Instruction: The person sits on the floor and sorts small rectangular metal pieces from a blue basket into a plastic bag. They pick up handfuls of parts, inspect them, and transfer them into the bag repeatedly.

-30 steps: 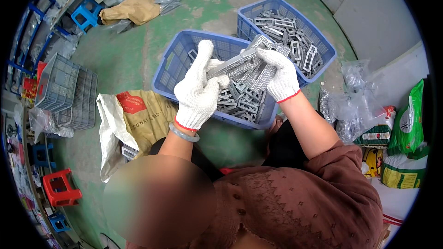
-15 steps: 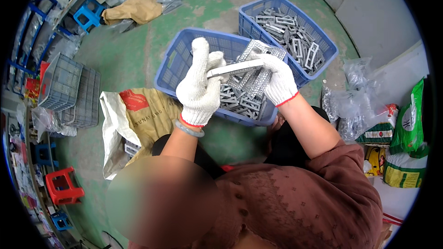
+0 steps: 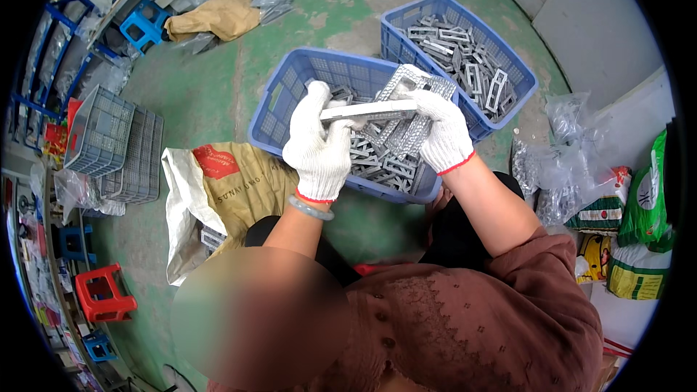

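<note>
My gloved left hand (image 3: 317, 147) pinches the left end of a long, narrow metal frame piece (image 3: 372, 110) between thumb and fingers. The other end of that piece rests in my gloved right hand (image 3: 446, 134). My right hand also grips several flat grey metal frames (image 3: 405, 135) with dimpled faces, fanned out beyond and below the long piece. Both hands are above a blue plastic basket (image 3: 273, 71). Loose rectangular metal frames (image 3: 396, 167) lie inside it. My gloves partly hide the fingertips and the ends of the piece.
A second blue basket (image 3: 528, 86), full of similar frames, stands at the far right. An open woven sack (image 3: 243, 181) is at my left. Stacked grey crates (image 3: 138, 156) and a red stool (image 3: 105, 294) stand farther left. Plastic bags (image 3: 573, 167) lie at the right.
The long piece has turned from slanting to nearly level. My left thumb has come down toward it, while my right hand keeps its hold on the frames. The whole view has shifted slightly.
</note>
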The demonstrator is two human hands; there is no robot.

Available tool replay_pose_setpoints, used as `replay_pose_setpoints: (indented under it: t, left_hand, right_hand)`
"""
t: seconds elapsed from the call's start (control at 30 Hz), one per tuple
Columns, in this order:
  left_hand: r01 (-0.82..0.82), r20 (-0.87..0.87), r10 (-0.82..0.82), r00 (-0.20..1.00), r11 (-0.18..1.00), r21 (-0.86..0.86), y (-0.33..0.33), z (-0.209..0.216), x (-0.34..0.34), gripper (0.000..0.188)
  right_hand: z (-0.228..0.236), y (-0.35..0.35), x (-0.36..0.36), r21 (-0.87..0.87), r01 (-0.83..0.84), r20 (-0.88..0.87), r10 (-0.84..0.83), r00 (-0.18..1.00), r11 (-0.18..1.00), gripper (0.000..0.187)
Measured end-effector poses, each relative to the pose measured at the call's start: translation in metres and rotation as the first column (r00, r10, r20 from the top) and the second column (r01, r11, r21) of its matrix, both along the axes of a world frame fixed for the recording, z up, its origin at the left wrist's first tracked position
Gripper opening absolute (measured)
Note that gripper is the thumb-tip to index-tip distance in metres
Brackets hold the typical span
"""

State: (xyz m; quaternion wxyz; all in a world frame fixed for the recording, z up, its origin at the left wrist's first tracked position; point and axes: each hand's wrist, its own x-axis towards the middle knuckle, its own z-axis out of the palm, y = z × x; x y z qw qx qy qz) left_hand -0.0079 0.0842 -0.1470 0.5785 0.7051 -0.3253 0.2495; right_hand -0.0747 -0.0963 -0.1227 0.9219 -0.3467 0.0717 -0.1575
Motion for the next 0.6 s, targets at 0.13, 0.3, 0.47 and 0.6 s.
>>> replay_pose_setpoints:
  t: [0.13, 0.3, 0.47, 0.6]
  left_hand:
    - [-0.041, -0.091, 0.043, 0.995, 0.999, 0.021, -0.001, -0.003, -0.003, 0.039]
    - [-0.006, -0.086, -0.004, 0.996, 0.992, -0.123, -0.007, -0.006, -0.003, 0.037]
    - [0.043, -0.005, -0.043, 0.999, 0.996, -0.074, -0.004, -0.010, 0.001, 0.037]
    - [0.104, -0.076, -0.116, 0.990, 0.983, -0.151, -0.005, -0.003, -0.002, 0.035]
  right_hand:
    - [-0.006, -0.005, 0.001, 0.097, -0.094, 0.060, 0.088, 0.994, 0.991, 0.024]
    - [-0.015, -0.011, 0.004, 0.035, -0.080, -0.061, 0.082, 0.995, 0.996, 0.022]
    - [-0.010, -0.007, 0.003, 0.104, -0.131, -0.006, 0.132, 0.991, 0.986, 0.024]
    - [-0.016, -0.009, 0.005, 0.050, -0.119, 0.012, 0.118, 0.993, 0.992, 0.024]
